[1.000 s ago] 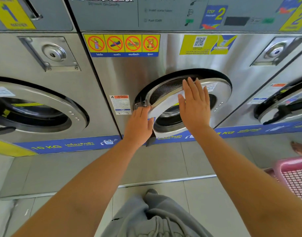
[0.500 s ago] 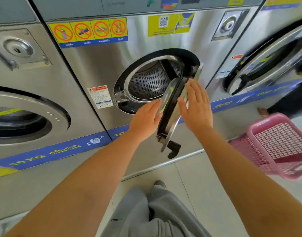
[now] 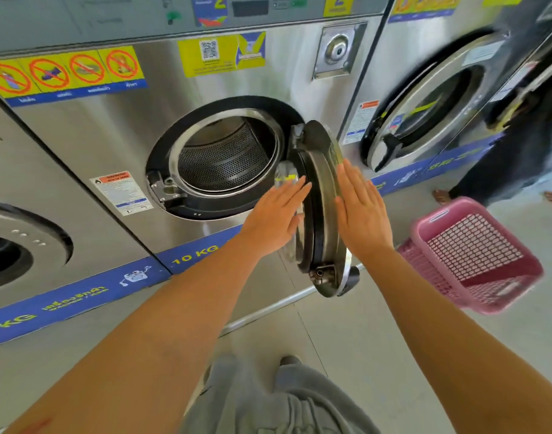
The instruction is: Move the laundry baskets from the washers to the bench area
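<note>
Two flat, open hands bracket the washer door (image 3: 323, 211) at centre frame: left hand (image 3: 273, 219) lies palm-in against the door's inner glass side, right hand (image 3: 362, 214) rests palm-in on its outer metal face. Neither is clenched and neither grips; fingers are extended and together. The door stands swung out, edge-on to the camera, hinged at the right of the opening. The drum (image 3: 224, 155) behind it is exposed and appears empty as far as visible.

Task object: one pink laundry basket (image 3: 474, 255) at right of frame, on the floor (image 3: 346, 339) in front of the next washer (image 3: 440, 98), tilted in the view, well apart from both hands. It looks empty; its far corner is blurred. A second person's bare feet (image 3: 442, 195) and dark clothing show just beyond it, upper right.

Handling judgement: open-mesh moulded plastic, so likely light, fairly stiff with some flex in the walls, not fragile, not slippery. The solid rolled rim is the strongest part. Best hold is probably the slotted handle cut-outs on the short ends, one hand each, or a single hand on the near rim if empty.

No bench is in view.
</note>
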Tool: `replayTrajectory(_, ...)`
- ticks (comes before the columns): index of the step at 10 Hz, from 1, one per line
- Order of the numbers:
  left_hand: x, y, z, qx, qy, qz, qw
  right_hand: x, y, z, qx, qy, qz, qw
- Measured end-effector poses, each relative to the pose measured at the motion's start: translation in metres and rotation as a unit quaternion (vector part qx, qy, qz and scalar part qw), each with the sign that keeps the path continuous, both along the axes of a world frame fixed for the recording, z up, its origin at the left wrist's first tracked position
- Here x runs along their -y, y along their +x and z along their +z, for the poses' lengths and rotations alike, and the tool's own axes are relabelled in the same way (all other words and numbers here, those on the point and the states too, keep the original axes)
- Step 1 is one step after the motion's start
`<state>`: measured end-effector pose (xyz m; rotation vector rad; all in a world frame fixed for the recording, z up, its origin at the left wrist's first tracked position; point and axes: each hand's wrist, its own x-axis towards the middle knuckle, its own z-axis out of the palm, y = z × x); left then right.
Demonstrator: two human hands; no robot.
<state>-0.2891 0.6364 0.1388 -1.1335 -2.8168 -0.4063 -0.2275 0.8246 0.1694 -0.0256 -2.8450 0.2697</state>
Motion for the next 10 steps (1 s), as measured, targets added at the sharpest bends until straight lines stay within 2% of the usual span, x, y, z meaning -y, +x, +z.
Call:
replayTrajectory(1, -0.027, -0.001, -0.003, -0.018, -0.087, 0.006, 0.996, -0.026, 0.000, -0.001, -0.013, 0.002, -0.008, 1.000)
replayTrajectory(3, -0.080, 0.008, 0.003, -0.025, -0.120, 0.026, 0.992, -0.067, -0.006, -0.006, -0.011, -0.019, -0.056, 0.998)
replayTrajectory(6, -0.131, 0.007, 0.019, 0.032, -0.128, 0.046, 0.990, -0.099, -0.016, -0.004, -0.012, -0.030, -0.101, 0.994)
replayTrajectory(7, -0.129, 0.006, 0.022, 0.038, -0.133, 0.055, 0.989, -0.101, -0.015, -0.005, -0.005, -0.028, -0.094, 0.995)
replayTrajectory(8, -0.112, 0.008, 0.025, 0.044, -0.127, 0.085, 0.987, -0.100, -0.013, -0.001, -0.006, 0.013, -0.106, 0.994)
replayTrajectory(9, -0.075, 0.009, 0.029, 0.047, -0.119, 0.133, 0.983, -0.086, -0.010, 0.004, -0.034, 0.064, -0.074, 0.995)
replayTrajectory(10, -0.033, 0.013, 0.033, 0.032, -0.132, 0.199, 0.971, -0.058, -0.010, 0.009, -0.037, 0.055, 0.000, 0.998)
